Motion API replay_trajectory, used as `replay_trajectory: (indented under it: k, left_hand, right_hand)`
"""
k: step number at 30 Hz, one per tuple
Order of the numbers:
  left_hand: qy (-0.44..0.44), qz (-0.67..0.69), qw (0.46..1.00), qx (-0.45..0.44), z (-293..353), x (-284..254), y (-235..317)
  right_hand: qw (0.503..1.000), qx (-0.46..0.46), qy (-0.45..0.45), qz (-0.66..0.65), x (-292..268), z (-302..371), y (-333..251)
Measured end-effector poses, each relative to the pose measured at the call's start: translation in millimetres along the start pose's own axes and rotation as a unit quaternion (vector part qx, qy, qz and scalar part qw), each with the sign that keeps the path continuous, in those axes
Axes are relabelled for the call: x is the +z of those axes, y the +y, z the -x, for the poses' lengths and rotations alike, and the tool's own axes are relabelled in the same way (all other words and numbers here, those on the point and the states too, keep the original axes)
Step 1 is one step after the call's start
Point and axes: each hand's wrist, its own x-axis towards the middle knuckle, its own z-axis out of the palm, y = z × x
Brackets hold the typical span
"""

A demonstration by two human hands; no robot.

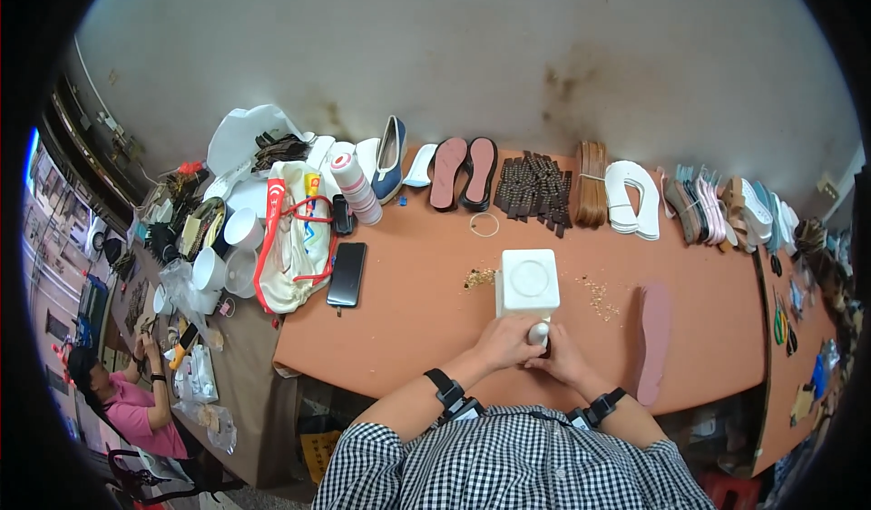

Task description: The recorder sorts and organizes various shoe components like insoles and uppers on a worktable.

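A white box-shaped device (pixel 529 279) with a round mark on its top stands near the table's front edge. At its near side, a rounded white knob (pixel 539 331) sticks out toward me. My left hand (pixel 506 343) is closed beside and under this knob, against the device's front. On the knob's other side, my right hand (pixel 562 357) is closed, its fingertips close to the left's. Something small and dark shows between the fingers, too hidden to name. Small gold-coloured pieces (pixel 599 299) lie scattered to the right, with a little heap (pixel 479 279) to the left.
A pink sole (pixel 653 342) lies at the right. Behind are dark studded strips (pixel 535 192), pink-lined soles (pixel 449 174), a blue shoe (pixel 390 158), brown strips (pixel 591 183) and white insole shapes (pixel 632 197). A phone (pixel 347 274) and cloth bag (pixel 295 238) lie left; a co-worker (pixel 136 401) sits beyond.
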Motion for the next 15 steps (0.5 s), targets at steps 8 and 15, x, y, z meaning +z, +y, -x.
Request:
replay_trajectory:
  k: [8,15]
  left_hand:
    - [-0.022,0.041,0.997,0.059,-5.4,-5.0,-5.1]
    - [-0.07,0.06,0.995,0.043,-7.5,-6.1,-2.4]
  right_hand:
    - [1.0,0.003,0.0,-0.012,4.1,-1.9,-1.8]
    - [1.0,-0.013,0.028,-0.001,8.8,4.3,6.9]
